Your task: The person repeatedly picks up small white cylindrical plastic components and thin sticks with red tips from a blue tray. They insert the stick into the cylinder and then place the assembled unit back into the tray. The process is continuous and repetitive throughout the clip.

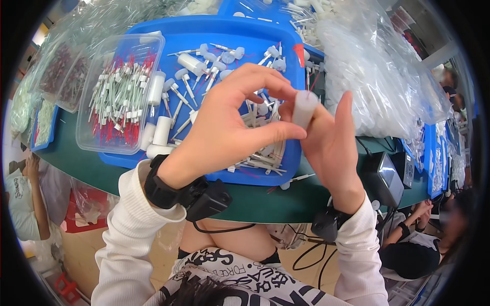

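Observation:
A short white plastic cylinder (304, 109), with a thin reddish wire end at its top, is held up above the front right of the blue tray (168, 31). My left hand (232, 120) bends around it from the left, thumb near its lower end and index finger at its upper side. Behind and to the right, my right hand (333, 145) has its fingers curled against the cylinder, partly hidden, while its thumb points up and stays apart. Below my hands, the tray holds several thin rods with white round caps (185, 81) and loose white cylinders (162, 130).
A clear plastic box (83, 130) of red-and-white wired parts overlaps the tray's left side. Bags of white pieces (365, 76) lie at the back right. A dark box-shaped device (384, 178) with cables stands on the green table (245, 201) at right. Other people sit on both sides.

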Action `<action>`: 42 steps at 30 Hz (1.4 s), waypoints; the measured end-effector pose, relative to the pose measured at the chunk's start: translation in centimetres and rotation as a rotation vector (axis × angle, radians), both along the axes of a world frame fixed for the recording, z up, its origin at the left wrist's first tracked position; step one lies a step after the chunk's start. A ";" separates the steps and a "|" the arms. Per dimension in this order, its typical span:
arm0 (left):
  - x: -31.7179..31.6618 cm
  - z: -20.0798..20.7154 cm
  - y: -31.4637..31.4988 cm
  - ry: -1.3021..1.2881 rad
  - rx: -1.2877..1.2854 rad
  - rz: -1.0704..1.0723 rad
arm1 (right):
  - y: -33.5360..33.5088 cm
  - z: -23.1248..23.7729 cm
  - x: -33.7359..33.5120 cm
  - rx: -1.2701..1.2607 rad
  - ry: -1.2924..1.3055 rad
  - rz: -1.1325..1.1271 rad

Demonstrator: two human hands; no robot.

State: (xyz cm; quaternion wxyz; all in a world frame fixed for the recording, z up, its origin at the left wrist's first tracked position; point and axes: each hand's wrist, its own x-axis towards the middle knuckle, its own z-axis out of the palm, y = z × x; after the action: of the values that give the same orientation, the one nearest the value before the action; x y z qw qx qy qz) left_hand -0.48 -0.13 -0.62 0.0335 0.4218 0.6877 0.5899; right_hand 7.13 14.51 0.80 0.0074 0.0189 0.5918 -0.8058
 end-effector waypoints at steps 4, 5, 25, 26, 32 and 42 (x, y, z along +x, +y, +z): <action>-0.4 -0.6 0.0 -0.001 0.011 -0.044 | -0.3 -0.2 0.4 0.006 -0.014 0.058; -0.3 -0.5 -0.1 -0.091 0.042 -0.082 | 1.0 -0.3 0.2 -0.014 0.002 0.192; -0.4 0.7 -0.2 -0.345 0.208 -0.202 | 1.1 -0.1 0.5 0.047 0.169 -0.046; -0.4 0.5 -0.1 -0.319 0.256 -0.175 | 1.3 0.0 0.3 0.103 0.258 -0.119; -0.6 0.3 0.3 -0.226 0.344 -0.110 | 2.1 -0.8 0.1 0.200 0.409 -0.243; -0.9 1.9 -0.9 -0.077 0.350 0.206 | 1.5 -0.7 -0.7 0.168 0.355 -0.295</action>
State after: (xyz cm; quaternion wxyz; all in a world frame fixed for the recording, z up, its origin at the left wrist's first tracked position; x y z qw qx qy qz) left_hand -1.42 -1.06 1.31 -0.0743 0.3259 0.6125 0.7163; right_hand 6.42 15.99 0.10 -0.2160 -0.0365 0.6397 -0.7368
